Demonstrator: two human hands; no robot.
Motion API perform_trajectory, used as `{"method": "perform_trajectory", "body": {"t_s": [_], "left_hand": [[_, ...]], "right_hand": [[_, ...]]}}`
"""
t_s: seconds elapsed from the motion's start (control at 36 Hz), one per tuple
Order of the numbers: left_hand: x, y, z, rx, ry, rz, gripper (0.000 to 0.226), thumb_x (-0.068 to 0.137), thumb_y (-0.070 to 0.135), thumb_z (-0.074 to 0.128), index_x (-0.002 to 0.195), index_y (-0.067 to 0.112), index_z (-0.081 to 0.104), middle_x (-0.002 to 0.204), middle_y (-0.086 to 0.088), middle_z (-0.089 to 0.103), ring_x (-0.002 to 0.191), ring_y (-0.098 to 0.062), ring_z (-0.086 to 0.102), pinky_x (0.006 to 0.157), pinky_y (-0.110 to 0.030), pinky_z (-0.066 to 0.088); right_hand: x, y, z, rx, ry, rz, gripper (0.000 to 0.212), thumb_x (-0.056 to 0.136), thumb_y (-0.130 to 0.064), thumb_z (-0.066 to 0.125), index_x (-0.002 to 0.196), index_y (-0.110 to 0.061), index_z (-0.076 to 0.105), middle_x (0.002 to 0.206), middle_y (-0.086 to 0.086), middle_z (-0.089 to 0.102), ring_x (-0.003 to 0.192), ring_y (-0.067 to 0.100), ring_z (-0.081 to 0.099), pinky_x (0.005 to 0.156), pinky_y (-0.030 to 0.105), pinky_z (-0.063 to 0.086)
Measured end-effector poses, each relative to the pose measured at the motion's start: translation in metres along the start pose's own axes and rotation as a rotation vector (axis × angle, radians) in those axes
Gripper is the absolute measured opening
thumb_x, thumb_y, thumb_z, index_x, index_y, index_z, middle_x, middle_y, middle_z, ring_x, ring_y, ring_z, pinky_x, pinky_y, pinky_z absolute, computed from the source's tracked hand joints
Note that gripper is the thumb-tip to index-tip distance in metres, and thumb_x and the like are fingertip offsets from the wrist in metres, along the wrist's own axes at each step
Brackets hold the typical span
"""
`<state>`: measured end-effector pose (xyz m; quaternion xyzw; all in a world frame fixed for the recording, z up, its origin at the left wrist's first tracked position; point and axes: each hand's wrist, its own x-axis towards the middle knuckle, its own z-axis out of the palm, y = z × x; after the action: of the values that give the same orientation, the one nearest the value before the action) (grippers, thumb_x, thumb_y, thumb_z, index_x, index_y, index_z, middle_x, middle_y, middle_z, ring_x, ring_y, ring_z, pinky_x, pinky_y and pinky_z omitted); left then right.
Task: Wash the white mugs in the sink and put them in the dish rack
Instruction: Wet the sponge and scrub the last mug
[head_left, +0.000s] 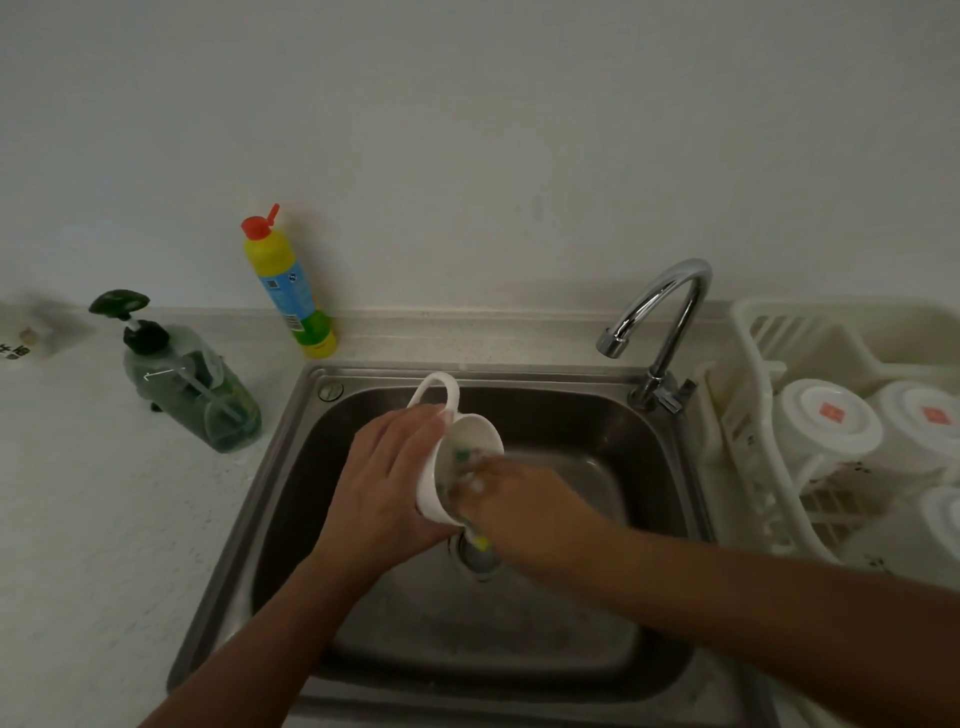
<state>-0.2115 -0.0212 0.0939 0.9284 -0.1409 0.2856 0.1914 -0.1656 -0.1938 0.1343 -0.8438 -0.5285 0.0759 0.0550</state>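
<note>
Plain pale wall fills upper half. Low backsplash ledge runs along its foot. Pale speckled countertop on left. Yellow bottle, red cap, upright against wall. Clear pump dispenser nearer, further left. Light dim, greyish, shadows soft.

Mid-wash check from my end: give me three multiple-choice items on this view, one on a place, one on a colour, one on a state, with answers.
1. Where is the dish rack? A) right of the sink B) left of it C) inside it
2. What colour is the cap of the yellow bottle? A) blue B) red C) white
3. How is the mug in the left hand oriented? A) upright on the counter B) upside down in the rack C) tipped sideways over the basin

Answers: 1 A, the rack sits past the faucet side; 2 B, the cap is red; 3 C, its mouth faces the right hand, which holds a sponge inside it.
</note>
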Motion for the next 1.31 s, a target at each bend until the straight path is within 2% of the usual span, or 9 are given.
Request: {"method": "perform_trajectory", "body": {"t_s": [0.19,0.28,0.39,0.56,0.78,0.89,1.0,1.14,1.31], "left_hand": [[-0.010,-0.004,0.000,-0.277,0.054,-0.407,0.085,0.060,0.048,0.089,0.130,0.032,0.043,0.120,0.018,0.057,0.114,0.004,0.055,0.091,-0.019,0.051],[-0.018,-0.010,0.004,-0.323,0.139,-0.669,0.101,0.056,0.031,0.096,0.139,0.031,0.038,0.123,0.019,0.054,0.111,0.001,0.055,0.087,-0.010,0.044],[-0.019,-0.010,0.007,-0.394,0.215,-0.811,0.104,0.055,0.043,0.093,0.142,0.025,0.039,0.130,0.008,0.054,0.117,-0.010,0.054,0.098,-0.027,0.044],[-0.008,0.011,0.002,-0.533,0.319,-0.786,0.105,0.054,0.055,0.084,0.142,0.021,0.039,0.129,0.013,0.056,0.117,-0.001,0.056,0.089,-0.007,0.046],[-0.009,0.022,-0.005,-0.579,0.225,-0.637,0.106,0.055,0.044,0.088,0.143,0.013,0.038,0.131,0.021,0.054,0.120,-0.003,0.056,0.093,-0.012,0.047],[-0.008,0.015,-0.012,-0.595,0.245,-0.650,0.104,0.055,0.045,0.088,0.141,0.010,0.040,0.131,0.006,0.057,0.119,-0.010,0.059,0.095,-0.017,0.049],[-0.009,0.034,-0.008,-0.632,0.100,-0.557,0.103,0.054,0.031,0.094,0.141,0.018,0.039,0.132,0.016,0.055,0.125,-0.011,0.055,0.096,-0.014,0.046],[-0.009,0.029,-0.005,-0.642,0.152,-0.609,0.106,0.055,0.038,0.093,0.142,0.015,0.037,0.130,0.019,0.054,0.122,-0.009,0.056,0.094,-0.014,0.047],[-0.006,0.042,-0.007,-0.666,0.098,-0.533,0.102,0.054,0.029,0.094,0.140,0.023,0.040,0.133,0.010,0.056,0.126,-0.019,0.055,0.096,-0.018,0.048]], "right_hand": [[0.017,0.020,-0.010,0.953,0.286,0.460,0.023,0.088,-0.006,0.063,0.104,-0.017,0.076,0.096,0.002,0.075,0.091,0.012,0.069,0.083,0.033,0.056],[0.008,0.029,-0.012,1.125,0.564,0.658,0.038,0.089,0.006,0.052,0.093,-0.028,0.069,0.076,-0.012,0.065,0.070,0.000,0.059,0.062,0.005,0.045],[0.003,0.013,-0.011,1.255,0.683,0.665,0.049,0.091,0.008,0.048,0.095,-0.040,0.060,0.073,-0.020,0.057,0.059,-0.015,0.055,0.057,0.003,0.040],[0.009,-0.029,0.015,1.419,0.462,0.479,0.055,0.096,-0.002,0.049,0.138,-0.037,0.046,0.125,-0.030,0.056,0.113,-0.019,0.050,0.093,0.006,0.042],[0.004,-0.032,0.017,1.482,0.560,0.528,0.036,0.101,-0.044,0.040,0.135,-0.041,0.048,0.123,-0.031,0.059,0.113,-0.015,0.053,0.100,0.012,0.043],[-0.004,-0.043,0.016,1.515,0.486,0.507,0.039,0.090,-0.049,0.036,0.129,-0.053,0.039,0.122,-0.038,0.047,0.100,-0.032,0.045,0.090,0.003,0.040],[-0.003,-0.029,0.014,1.641,0.558,0.584,0.035,0.104,-0.024,0.033,0.133,-0.019,0.052,0.111,-0.005,0.064,0.077,-0.017,0.062,0.063,0.003,0.046],[-0.003,-0.036,0.013,1.587,0.586,0.586,0.037,0.104,-0.032,0.034,0.138,-0.025,0.047,0.119,-0.009,0.062,0.099,-0.008,0.062,0.078,0.007,0.049],[-0.008,-0.028,0.015,1.677,0.545,0.729,0.035,0.104,-0.033,0.034,0.111,-0.017,0.064,0.086,-0.008,0.069,0.064,-0.007,0.065,0.050,0.005,0.044]]}}
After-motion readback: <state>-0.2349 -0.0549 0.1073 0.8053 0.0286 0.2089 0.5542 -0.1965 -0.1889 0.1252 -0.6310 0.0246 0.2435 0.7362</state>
